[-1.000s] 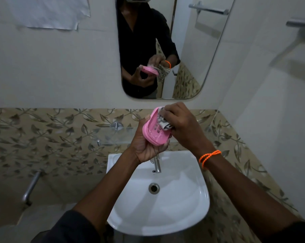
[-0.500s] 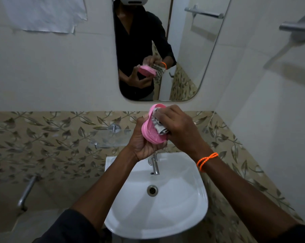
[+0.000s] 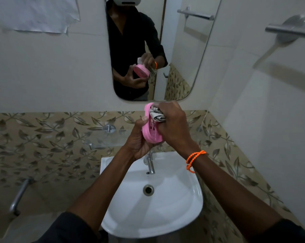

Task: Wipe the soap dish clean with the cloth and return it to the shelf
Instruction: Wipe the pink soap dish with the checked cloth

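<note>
1. The left hand (image 3: pixel 139 139) grips the pink oval plastic soap dish (image 3: pixel 151 128) from below and behind, thumb curled over its near rim, holding it up on edge above the chrome tap (image 3: pixel 150 163).
2. The right hand (image 3: pixel 172 123), at 3 o'clock of the dish, has its fingers curled round a bunched grey-and-white patterned cloth (image 3: pixel 157 114) and presses it into the upper end of the dish's slotted inside.
3. Against half a second ago, the dish stands steeper, its top end tipped toward 12 o'clock, and the cloth has climbed from the middle of the tray to its top; more of the slots at the lower end now show.
4. Both hands sit higher against the wall than before, reaching the lower edge of the wall mirror (image 3: pixel 183 58).
5. The clear glass shelf (image 3: pixel 106 137) on the leaf-patterned tile lies at 9 o'clock of the hands, apart from the dish.
6. The white ceramic basin (image 3: pixel 174 207) lies at 6 o'clock, beneath both forearms.
7. An orange beaded bracelet (image 3: pixel 193 159) rings the right wrist.
</note>
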